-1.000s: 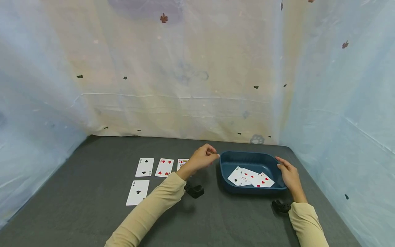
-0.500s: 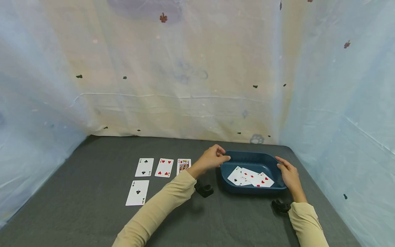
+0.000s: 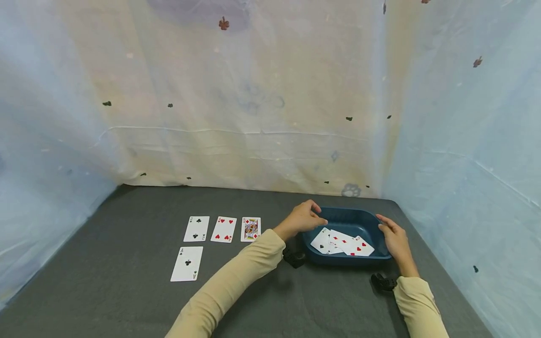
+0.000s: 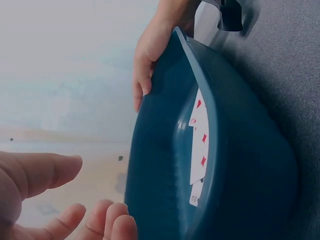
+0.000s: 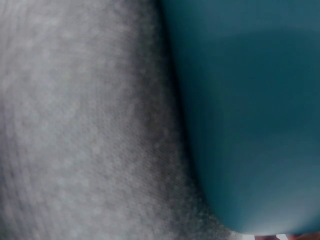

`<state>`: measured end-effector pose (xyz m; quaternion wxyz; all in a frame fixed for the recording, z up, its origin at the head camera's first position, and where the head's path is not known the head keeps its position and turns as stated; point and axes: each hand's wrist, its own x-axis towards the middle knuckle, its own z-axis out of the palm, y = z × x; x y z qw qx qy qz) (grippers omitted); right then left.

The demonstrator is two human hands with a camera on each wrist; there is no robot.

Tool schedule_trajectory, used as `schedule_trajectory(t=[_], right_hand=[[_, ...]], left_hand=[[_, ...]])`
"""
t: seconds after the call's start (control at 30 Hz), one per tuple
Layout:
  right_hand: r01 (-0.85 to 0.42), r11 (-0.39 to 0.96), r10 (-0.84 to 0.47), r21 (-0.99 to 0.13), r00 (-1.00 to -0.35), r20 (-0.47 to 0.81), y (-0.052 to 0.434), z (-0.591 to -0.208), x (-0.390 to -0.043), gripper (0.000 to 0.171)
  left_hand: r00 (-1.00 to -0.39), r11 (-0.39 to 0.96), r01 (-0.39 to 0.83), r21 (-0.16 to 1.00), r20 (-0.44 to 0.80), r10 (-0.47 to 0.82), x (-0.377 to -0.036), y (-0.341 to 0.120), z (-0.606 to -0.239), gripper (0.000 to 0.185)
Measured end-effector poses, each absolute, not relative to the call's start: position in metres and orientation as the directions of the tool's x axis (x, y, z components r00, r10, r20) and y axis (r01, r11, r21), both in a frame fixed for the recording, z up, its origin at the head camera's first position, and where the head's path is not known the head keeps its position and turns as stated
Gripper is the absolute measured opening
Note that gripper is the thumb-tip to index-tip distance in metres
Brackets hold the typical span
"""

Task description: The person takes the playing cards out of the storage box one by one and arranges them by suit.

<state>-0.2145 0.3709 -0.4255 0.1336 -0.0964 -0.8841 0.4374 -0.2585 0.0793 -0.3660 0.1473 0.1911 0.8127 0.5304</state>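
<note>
- Work area: from where I stand, the blue tray [image 3: 351, 260] sits on the grey-covered table [image 3: 118, 286], toward the person's right.
- Tray contents: three overlapping cards show face up on its floor: a black-suited card [image 3: 320, 241] at the left, a diamond card [image 3: 343, 241] in the middle and a heart card [image 3: 362, 247] at the right. Any card beneath them is hidden.
- Table layout: a club card [image 3: 196, 229], a four-pip heart card [image 3: 223, 229] and a face card [image 3: 251, 229] form a row left of the tray. The ace of clubs [image 3: 186, 264] lies on the near side of the club card.
- Right hand [image 3: 395, 237]: grips the tray's right end at the rim.
- Left hand [image 3: 302, 217]: poised at the tray's left end, thumb and fingers well apart, nothing between them. I cannot tell whether it touches the rim.
- Step in hand (judgement): the reach into the tray for a card, with the right hand steadying.
- Next move (judgement): calls for lowering the left fingertips to one card, freeing an edge and pinching that card alone. The overlap could make two cards lift together; maintain the right-hand grip so that the tray does not slide.
</note>
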Motion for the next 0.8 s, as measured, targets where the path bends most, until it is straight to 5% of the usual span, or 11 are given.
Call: schedule_trajectory(t=[0.8], right_hand=[[0.065,0.584,0.289,-0.809,-0.948,0.132,0.371,-0.425,-0.215,0.042]], left_hand=[[-0.909,0.515,0.159,0.842,-0.078,0.409,-0.258,0.123,-0.383,0.035]])
